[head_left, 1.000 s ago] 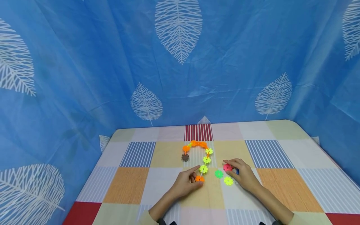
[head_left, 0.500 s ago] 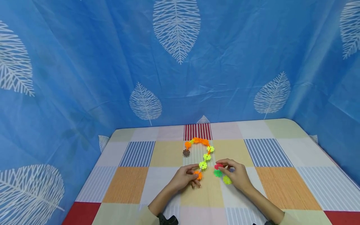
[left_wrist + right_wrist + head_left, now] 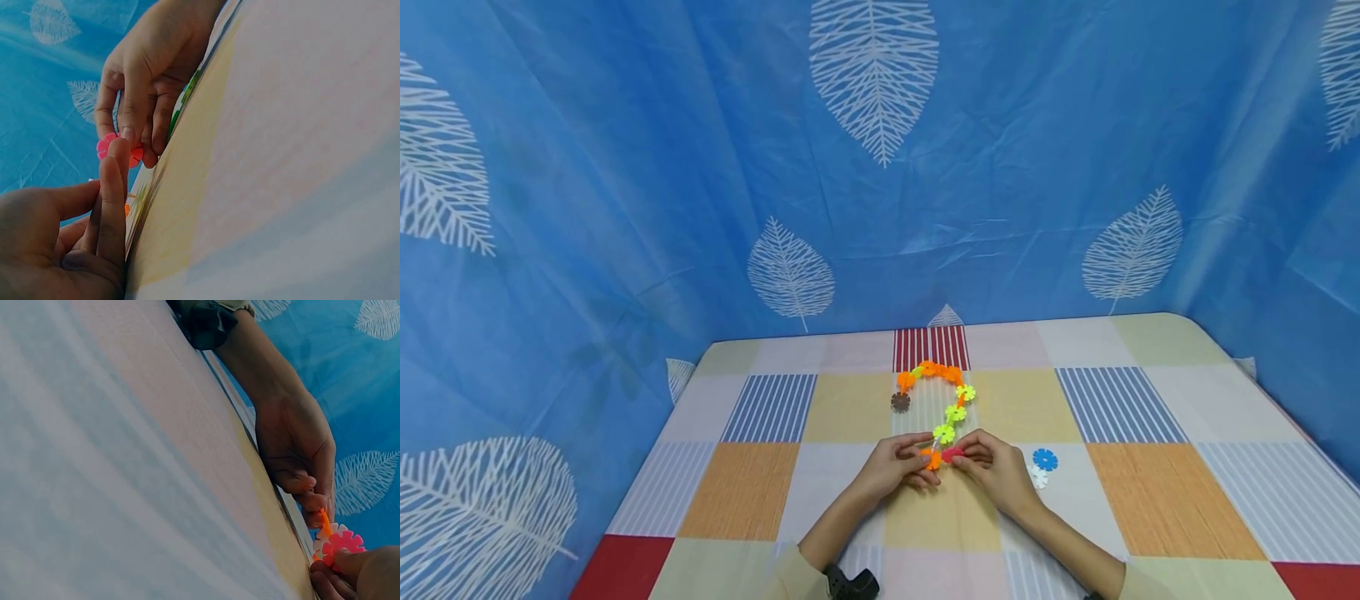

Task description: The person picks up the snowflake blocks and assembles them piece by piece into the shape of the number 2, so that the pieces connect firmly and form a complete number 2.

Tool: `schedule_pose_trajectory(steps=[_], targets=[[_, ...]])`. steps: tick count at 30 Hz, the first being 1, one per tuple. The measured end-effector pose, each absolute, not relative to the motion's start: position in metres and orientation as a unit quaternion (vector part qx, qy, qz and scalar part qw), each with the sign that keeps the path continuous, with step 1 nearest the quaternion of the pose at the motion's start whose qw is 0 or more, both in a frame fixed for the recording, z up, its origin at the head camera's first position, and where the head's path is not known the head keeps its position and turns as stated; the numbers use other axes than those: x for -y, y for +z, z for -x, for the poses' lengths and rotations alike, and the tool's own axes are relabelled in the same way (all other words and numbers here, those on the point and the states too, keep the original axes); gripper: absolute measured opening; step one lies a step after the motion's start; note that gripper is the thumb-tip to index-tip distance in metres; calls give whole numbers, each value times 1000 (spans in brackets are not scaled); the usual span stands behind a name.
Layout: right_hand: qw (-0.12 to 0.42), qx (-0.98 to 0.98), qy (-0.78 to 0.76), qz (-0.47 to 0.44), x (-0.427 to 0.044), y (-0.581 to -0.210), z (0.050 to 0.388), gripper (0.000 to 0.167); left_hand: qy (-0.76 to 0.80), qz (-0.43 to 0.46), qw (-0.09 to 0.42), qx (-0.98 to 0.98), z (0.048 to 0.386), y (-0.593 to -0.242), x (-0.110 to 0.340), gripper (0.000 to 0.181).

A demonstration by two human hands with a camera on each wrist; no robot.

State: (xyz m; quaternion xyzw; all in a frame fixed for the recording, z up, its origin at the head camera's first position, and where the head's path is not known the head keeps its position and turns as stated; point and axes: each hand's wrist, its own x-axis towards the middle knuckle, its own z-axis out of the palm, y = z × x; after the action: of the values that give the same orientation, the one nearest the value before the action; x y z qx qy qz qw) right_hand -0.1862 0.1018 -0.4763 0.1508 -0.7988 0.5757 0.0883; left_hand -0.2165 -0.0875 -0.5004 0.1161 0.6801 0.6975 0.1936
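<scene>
A curved chain of notched plastic snowflake discs [image 3: 943, 433] lies on the cloth in the head view. My left hand [image 3: 889, 468] pinches the orange disc [image 3: 933, 460] at its near end. Between the thumb and fingers of my right hand [image 3: 1000, 475] is a pink notched disc [image 3: 952, 454], right beside the orange one. In the right wrist view the pink disc [image 3: 344, 545] overlaps a whitish disc and an orange one; whether pink and orange are joined, I cannot tell. My right hand hides the loose green and yellow discs in the head view.
A blue disc [image 3: 1045, 459] and a white disc [image 3: 1038, 477] lie right of my right hand. The chain's far end finishes in a brown disc [image 3: 900, 402]. Patchwork cloth [image 3: 820, 550] covers the table, and a blue leaf-print curtain [image 3: 1000, 167] stands behind.
My right hand has picked up the pink disc from the table and carried it left to the orange one. My left hand has taken the orange disc, and the chain has shifted slightly away.
</scene>
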Motion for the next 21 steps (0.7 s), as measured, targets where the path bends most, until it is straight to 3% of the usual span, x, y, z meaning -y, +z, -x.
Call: schedule_pose_trajectory(steps=[11,21], targets=[[106,788,566,-217,-104,-478,189,10,700,-110,194,-678,217,-502,87,39],[160,795,511,-284,-105,-492,200,17,702,-117,204,-672,216,-502,86,41]])
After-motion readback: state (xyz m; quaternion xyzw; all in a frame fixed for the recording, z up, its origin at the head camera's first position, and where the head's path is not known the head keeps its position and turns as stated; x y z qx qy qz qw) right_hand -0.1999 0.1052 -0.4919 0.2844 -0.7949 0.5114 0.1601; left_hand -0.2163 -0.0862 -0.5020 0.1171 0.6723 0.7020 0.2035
